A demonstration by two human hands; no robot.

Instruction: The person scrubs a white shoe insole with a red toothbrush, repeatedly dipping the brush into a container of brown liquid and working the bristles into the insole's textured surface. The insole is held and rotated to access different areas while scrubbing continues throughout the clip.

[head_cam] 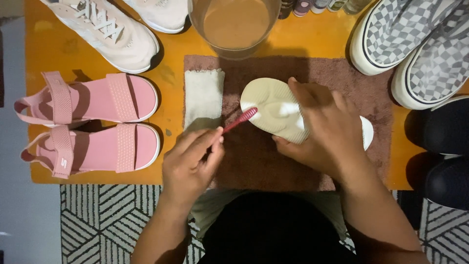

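Foam is spreading across the upturned cream shoe sole (278, 110); right hand (325, 129) is gripping it, left hand (193, 161) is pinching a red toothbrush (240, 120), most still unscrubbed.

Orange table (303, 41) — towel (254, 161), shoes (107, 32)

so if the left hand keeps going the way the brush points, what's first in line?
The left hand aims its red toothbrush up and right; the bristles already look against the pale shoe sole held by the right hand, though contact depth is unclear.
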